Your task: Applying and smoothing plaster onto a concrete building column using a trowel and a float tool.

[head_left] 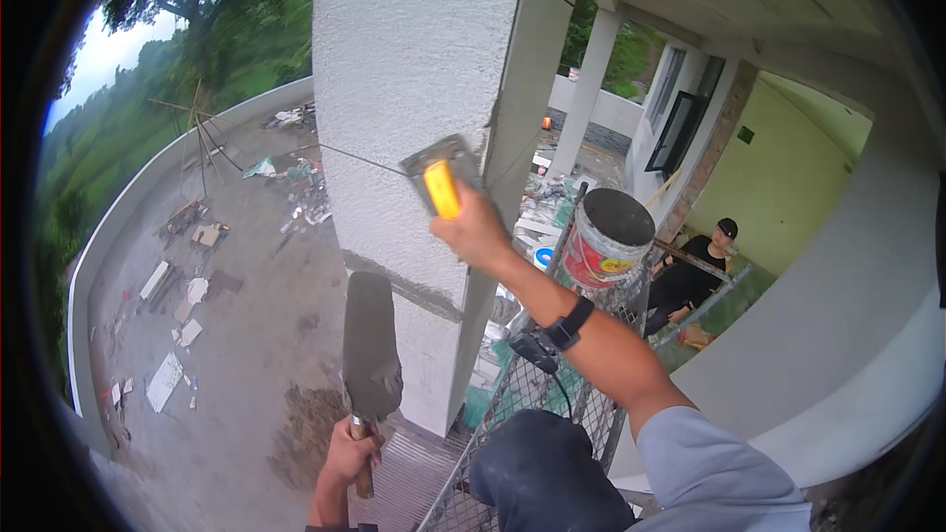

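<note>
A big yard (251, 345) with a low wall (84, 320) bending around it lies outside a house, and a tall white pillar (414, 59) stands in front. The right hand (478, 232) is curled closed around the yellow handle of a flat float (441, 189). The float is up against the pillar's bumpy face, close to its edge. The left hand (350, 453) is closed around the wooden handle of a trowel (370, 335), which points up in front of the pillar, lower down, with wet-looking gray stuff on its blade. A black watch (570, 323) sits on the right wrist. Just past that arm is a red and white bucket (603, 251), near some wire mesh (512, 399). Farther right, a person in black (685, 286) is by a green wall (778, 177). Broken bits (165, 381) lie around the yard, and trees (207, 0) grow behind it.
</note>
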{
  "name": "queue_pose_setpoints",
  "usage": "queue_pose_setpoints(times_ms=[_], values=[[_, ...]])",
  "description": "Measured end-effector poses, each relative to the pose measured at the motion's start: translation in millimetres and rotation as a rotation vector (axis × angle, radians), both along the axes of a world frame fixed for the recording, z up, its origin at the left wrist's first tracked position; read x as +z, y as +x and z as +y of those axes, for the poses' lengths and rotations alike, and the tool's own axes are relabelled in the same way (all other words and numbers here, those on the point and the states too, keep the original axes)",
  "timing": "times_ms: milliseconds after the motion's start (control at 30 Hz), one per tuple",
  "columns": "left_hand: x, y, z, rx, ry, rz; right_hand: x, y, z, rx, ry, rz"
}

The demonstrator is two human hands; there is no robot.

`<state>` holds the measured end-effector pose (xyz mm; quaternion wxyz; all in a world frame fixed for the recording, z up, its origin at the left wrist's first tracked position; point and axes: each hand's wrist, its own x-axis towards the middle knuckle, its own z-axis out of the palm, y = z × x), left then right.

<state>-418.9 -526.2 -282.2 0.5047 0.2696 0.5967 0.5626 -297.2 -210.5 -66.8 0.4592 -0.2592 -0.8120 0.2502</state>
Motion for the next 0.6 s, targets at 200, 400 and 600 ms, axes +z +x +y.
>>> queue_pose_setpoints(times_ms=[200,400,600], values=[[-1.2,-2.8,-6.7,0.051,0.084,-0.053,-37.6,24.5,-17.3,0.201,-0.104,-0.108],[-6.2,-7.2,-9.7,0.084,0.081,-0.114,-83.0,39.5,0.9,0.134,-0.114,-0.025],[-7.3,-6.7,2.5,0.141,0.093,-0.158,-76.1,22.8,-9.1,0.414,-0.378,-0.135]])
